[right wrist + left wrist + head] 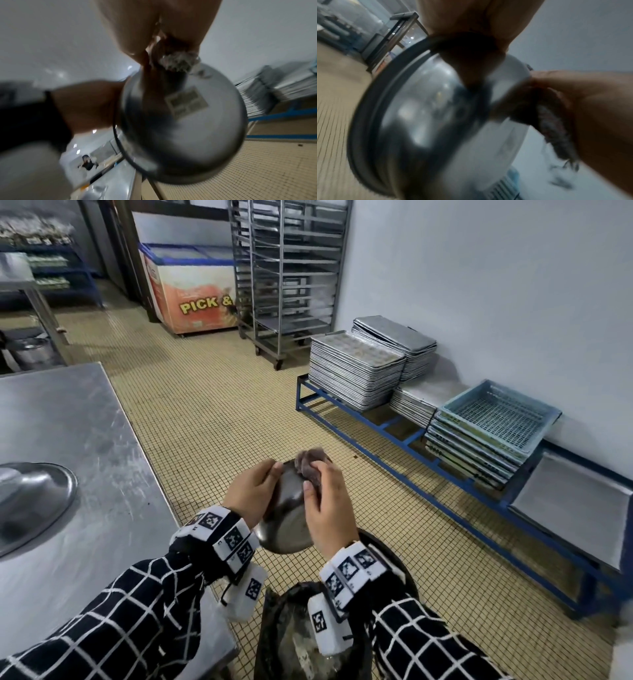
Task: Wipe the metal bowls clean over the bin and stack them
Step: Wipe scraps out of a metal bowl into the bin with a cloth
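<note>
A small metal bowl (286, 520) is held tilted in the air above the black-lined bin (301, 631). My left hand (251, 496) grips the bowl's rim from the left. My right hand (329, 501) pinches a grey-brown cloth (308, 462) against the bowl's far upper edge. In the left wrist view the bowl (428, 121) fills the frame, with the cloth (547, 121) under the right hand's fingers. The right wrist view shows the bowl's outer base (180, 121) with a label and the cloth (178, 60) bunched at the rim. An upturned larger bowl (30, 501) lies on the steel table.
The steel table (89, 419) runs along my left. To the right, a blue low rack (394, 429) along the wall carries stacked baking trays (356, 371) and plastic crates (496, 419). A trolley rack (287, 278) and a chest freezer (191, 292) stand further back on the tiled floor.
</note>
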### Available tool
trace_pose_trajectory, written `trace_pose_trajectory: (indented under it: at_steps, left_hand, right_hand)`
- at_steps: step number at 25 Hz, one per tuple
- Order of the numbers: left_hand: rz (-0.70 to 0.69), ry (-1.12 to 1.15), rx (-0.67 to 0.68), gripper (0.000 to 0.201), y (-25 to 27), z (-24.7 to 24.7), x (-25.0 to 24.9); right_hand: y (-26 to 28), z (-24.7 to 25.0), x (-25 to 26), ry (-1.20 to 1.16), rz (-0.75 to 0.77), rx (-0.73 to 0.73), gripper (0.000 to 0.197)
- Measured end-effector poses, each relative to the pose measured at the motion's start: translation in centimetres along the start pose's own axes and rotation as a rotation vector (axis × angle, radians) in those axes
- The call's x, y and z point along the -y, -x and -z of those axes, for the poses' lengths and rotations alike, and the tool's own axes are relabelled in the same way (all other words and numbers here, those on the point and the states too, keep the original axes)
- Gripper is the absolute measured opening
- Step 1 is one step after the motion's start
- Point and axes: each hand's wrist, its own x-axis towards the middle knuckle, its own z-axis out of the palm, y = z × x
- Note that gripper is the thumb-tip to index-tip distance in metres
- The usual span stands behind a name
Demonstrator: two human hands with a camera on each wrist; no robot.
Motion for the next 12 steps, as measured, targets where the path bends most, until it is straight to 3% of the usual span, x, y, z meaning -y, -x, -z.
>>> trace_pose_trajectory:
  at_steps: [2,4,6,10,12]
  left_hand:
    - [-0.019,0.067,-0.074,0.030,0.0,0.3,-0.3]
    - [-0.020,0.098,-0.133,0.031,0.0,1.1,-0.5]
    - [-0.030,0.066,-0.170,0.033,-0.3,1.7,-0.3]
    - [-0.051,-0.048,-0.150,0.033,-0.4,1.3,-1.0]
    - [-0.100,-0.086,-0.139,0.030,-0.4,0.9,-1.5]
  right_hand:
    - [0.1,-0.8,-0.3,0.007,-0.023,0.008,0.043]
    - [-0.5,0.0,-1.1,-0.121,-0.252,-0.018,0.042]
    - [-0.4,0.8,-1.3,-0.173,-0.338,0.009,0.040]
    - [1.3,0.2,1.6,-0.244,-0.167,0.088,0.039]
    - [0.8,-0.3,1.9,-0.093,-0.043,0.088,0.043]
